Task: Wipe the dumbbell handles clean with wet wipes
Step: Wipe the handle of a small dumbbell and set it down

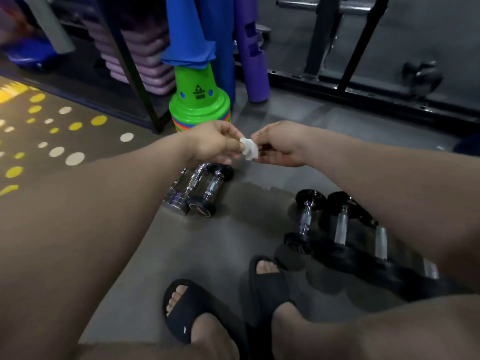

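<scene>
Over the grey gym floor, mid-scene, between two dumbbell groups.

- Wet wipe (250, 149): a small, white, crumpled wad held in the air between both hands, well above the floor. It touches no dumbbell.
- Left hand (213, 142): fingers curled, thumb and fingertips pinching the wipe's left edge.
- Right hand (281, 145): same curl, pinching the right edge. Neither hand holds anything else.
- Pose: both forearms reach forward and converge, backs of the hands up, knuckles nearly facing. Looks like the wad is being pulled apart or opened out, though I cannot be sure.
- Left dumbbells (200, 189): lying on the floor just beyond the left forearm, black heads, chrome bars, partly hidden by the arm.
- Right dumbbells (337, 229): a row side by side on the floor, near right, beneath the right forearm. Their handles (306, 222) are bare metal.
- Black sandals (187, 307) near, stacked green cones (200, 100) far, dotted carpet (52, 131) left, black rack frame (337, 81) far right.

Handling, as a judgement: the wipe is light, limp and damp, and will stay bunched unless spread, so pinch it at the corners and lay it flat across the palm. The dumbbells are heavy and rigid, and their round heads may roll. Steady one by a head with one hand and wrap the wipe round the bar with the other. A wet chrome bar will be slick, so avoid lifting by it.
</scene>
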The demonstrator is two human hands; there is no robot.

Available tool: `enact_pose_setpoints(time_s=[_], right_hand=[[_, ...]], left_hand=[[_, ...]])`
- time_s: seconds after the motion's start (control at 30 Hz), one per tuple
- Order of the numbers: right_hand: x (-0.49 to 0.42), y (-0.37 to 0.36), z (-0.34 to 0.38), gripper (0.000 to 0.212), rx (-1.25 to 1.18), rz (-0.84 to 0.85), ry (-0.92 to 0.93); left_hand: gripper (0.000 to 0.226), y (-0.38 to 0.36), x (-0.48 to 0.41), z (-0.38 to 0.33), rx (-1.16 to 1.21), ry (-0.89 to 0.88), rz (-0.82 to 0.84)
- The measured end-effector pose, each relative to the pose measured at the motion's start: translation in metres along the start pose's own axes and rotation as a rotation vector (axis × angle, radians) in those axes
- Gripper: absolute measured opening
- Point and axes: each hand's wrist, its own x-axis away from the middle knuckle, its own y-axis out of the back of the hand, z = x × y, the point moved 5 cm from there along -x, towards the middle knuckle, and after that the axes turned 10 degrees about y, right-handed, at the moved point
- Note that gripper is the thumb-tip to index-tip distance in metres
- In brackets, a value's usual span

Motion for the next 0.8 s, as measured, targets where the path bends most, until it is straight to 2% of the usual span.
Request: enact_pose_setpoints(time_s=[0.13,0.27,0.33,0.4,0.47,0.57,0.67,0.8], right_hand=[[-0.028,-0.006,-0.002,0.013,-0.060,0.000,-0.089],[-0.061,-0.018,-0.008,0.003,-0.061,0.118,-0.099],[-0.082,-0.022,-0.019,0.012,-0.042,0.142,-0.068],[-0.101,-0.022,-0.033,0.021,-0.014,0.113,-0.035],[-0.116,-0.020,-0.051,0.024,0.039,0.082,-0.026],[-0.144,-0.019,-0.090,0.021,0.109,0.049,-0.055],[-0.173,-0.020,-0.129,0.019,0.163,0.042,-0.041],[-0.206,-0.027,-0.167,0.025,0.261,-0.006,0.080]], left_hand=[[0.014,0.010,-0.011,0.009,0.056,-0.032,-0.088],[0.015,0.030,-0.023,0.024,0.104,-0.022,-0.171],[0.014,0.038,-0.031,0.038,0.135,-0.001,-0.197],[0.012,0.050,-0.042,0.061,0.024,0.039,-0.290],[0.007,0.064,-0.053,0.091,-0.189,0.107,-0.421],[0.031,0.078,-0.073,0.146,-0.410,0.274,-0.556],[0.026,0.077,-0.095,0.194,-0.440,0.377,-0.629],[0.023,0.067,-0.129,0.232,-0.414,0.295,-0.734]])
